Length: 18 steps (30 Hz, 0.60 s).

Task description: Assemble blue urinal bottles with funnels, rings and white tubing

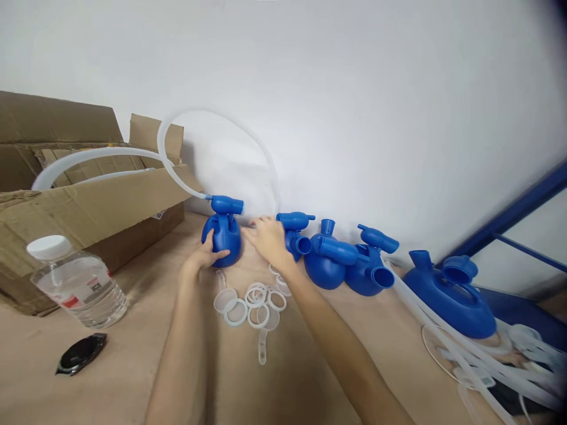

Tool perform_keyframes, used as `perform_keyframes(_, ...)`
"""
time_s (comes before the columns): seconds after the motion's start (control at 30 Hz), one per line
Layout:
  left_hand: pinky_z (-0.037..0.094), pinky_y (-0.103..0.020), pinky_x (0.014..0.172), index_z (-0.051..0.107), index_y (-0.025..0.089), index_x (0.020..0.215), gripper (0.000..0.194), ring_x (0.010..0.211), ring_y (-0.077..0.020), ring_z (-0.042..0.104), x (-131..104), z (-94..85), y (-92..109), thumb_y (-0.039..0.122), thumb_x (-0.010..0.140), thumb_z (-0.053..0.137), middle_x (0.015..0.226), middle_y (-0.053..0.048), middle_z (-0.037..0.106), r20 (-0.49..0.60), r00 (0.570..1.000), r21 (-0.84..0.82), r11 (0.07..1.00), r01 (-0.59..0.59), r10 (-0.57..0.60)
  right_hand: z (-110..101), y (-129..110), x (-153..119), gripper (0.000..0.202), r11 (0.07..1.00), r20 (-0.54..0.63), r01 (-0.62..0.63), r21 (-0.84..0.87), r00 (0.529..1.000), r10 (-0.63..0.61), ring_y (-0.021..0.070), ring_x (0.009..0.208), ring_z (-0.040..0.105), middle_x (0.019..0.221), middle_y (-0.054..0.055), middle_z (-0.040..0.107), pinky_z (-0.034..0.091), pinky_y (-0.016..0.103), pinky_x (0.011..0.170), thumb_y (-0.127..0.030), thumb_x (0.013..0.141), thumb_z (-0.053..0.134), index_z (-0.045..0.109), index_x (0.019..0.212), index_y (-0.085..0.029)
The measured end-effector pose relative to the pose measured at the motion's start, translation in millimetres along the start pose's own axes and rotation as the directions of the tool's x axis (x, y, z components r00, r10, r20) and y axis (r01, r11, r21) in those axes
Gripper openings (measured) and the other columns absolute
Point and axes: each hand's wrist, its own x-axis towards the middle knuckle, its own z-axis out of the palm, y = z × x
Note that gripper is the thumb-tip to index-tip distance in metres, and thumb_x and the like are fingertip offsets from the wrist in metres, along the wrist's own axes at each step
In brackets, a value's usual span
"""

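Head view cuts off the cardboard box [88, 218] at left; the right hand [268, 237], curled, partly hides the blue jug [291, 243] beside it, its grasp impossible to tell. The left hand [204, 255] grasps the leftmost jug [228, 241], which carries a pale hose [266, 154]. Rightward sit 3 more jugs [325, 268]. A water bottle [82, 286], a watch [81, 353] and white rings [235, 312] lie around the forearms. Behind the brown tabletop [137, 360] rises a white wall [354, 106], with 1 blue frame [527, 209] at right.

We see smooth, glossy blue plastic jugs [325, 268] right of the matt brown cardboard box [101, 218].
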Motion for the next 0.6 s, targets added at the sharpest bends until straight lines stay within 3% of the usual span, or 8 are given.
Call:
perform_keyframes(0.07,0.046,-0.045,0.113,0.006,0.016,0.168,0.108,0.150,-0.0376,0.046,-0.1,2.1,0.1,0.054,0.087,0.067,0.167,-0.026,0.036,-0.041,0.999,0.014,1.000,0.007,-0.007,-18.8,26.9,-23.9,0.039,0.969,-0.175,-0.045,-0.242,0.984,0.002,0.0394,0.135,0.047,0.138,0.020,0.064,0.036,0.055,0.111,-0.048,0.097,0.065,0.071,0.122,-0.019)
perform_keyframes(0.13,0.049,-0.046,0.110,0.008,0.013,0.167,0.106,0.147,-0.0390,0.049,-2.9,-1.0,4.5,0.053,0.087,0.067,0.163,-0.028,0.040,-0.073,0.997,0.042,0.998,0.039,-0.036,-30.3,54.4,-43.2,0.053,0.898,-0.239,-0.175,-0.404,0.968,0.081,0.0459,0.135,0.046,0.144,0.028,0.057,0.035,0.061,0.108,-0.047,0.091,0.074,0.065,0.132,-0.013)
perform_keyframes(0.23,0.052,-0.056,0.100,0.025,0.006,0.160,0.095,0.138,-0.0493,0.055,-10.3,-14.9,20.7,0.051,0.087,0.065,0.154,-0.037,0.045,-0.111,0.988,0.113,0.986,0.119,-0.107,-33.0,83.8,-60.6,0.053,0.849,-0.156,-0.197,-0.490,0.978,0.137,0.0413,0.121,0.060,0.132,0.027,0.064,0.034,0.061,0.110,-0.037,0.092,0.074,0.061,0.136,-0.011)
perform_keyframes(0.3,0.053,-0.058,0.097,0.042,0.008,0.151,0.079,0.132,-0.0511,0.058,-17.2,-26.1,37.1,0.052,0.087,0.062,0.149,-0.035,0.051,-0.087,0.992,0.167,0.980,0.107,-0.094,-30.6,91.4,-66.6,0.038,0.857,-0.102,-0.124,-0.500,0.991,0.084,0.0335,0.109,0.066,0.121,0.020,0.070,0.028,0.061,0.117,-0.031,0.096,0.067,0.064,0.130,-0.014)
perform_keyframes(0.37,0.053,-0.052,0.098,0.058,0.017,0.137,0.065,0.127,-0.0450,0.063,-26.1,-32.2,55.6,0.054,0.085,0.063,0.143,-0.024,0.062,0.015,1.000,0.209,0.978,0.003,-0.007,-29.2,91.3,-71.9,0.028,0.863,-0.092,-0.057,-0.502,0.996,0.012,0.0297,0.102,0.068,0.114,0.016,0.072,0.019,0.062,0.122,-0.031,0.099,0.062,0.068,0.122,-0.017)
perform_keyframes(0.43,0.055,-0.040,0.096,0.068,0.024,0.124,0.059,0.121,-0.0371,0.068,-37.1,-27.9,73.3,0.056,0.074,0.073,0.134,-0.014,0.071,0.178,0.979,0.228,0.964,-0.139,0.099,-30.1,87.3,-79.2,0.025,0.867,-0.098,0.003,-0.498,0.993,-0.059,0.0286,0.097,0.069,0.109,0.014,0.073,0.014,0.063,0.124,-0.034,0.100,0.061,0.069,0.117,-0.018)
perform_keyframes(0.5,0.057,-0.034,0.090,0.073,0.026,0.117,0.067,0.113,-0.0340,0.072,-49.2,-12.8,87.3,0.053,0.056,0.086,0.126,-0.009,0.076,0.353,0.921,0.230,0.939,-0.257,0.166,-32.7,83.1,-89.1,0.026,0.876,-0.109,0.045,-0.479,0.988,-0.111,0.0282,0.097,0.068,0.106,0.013,0.074,0.013,0.064,0.124,-0.035,0.100,0.061,0.069,0.117,-0.018)
perform_keyframes(0.6,0.058,-0.037,0.085,0.077,0.028,0.112,0.079,0.104,-0.0362,0.074,-65.9,19.4,99.1,0.048,0.037,0.092,0.119,-0.009,0.079,0.523,0.829,0.231,0.903,-0.361,0.198,-36.9,79.5,-105.7,0.029,0.896,-0.110,0.092,-0.434,0.982,-0.154,0.0288,0.101,0.068,0.108,0.012,0.075,0.015,0.063,0.122,-0.037,0.100,0.061,0.069,0.121,-0.019)
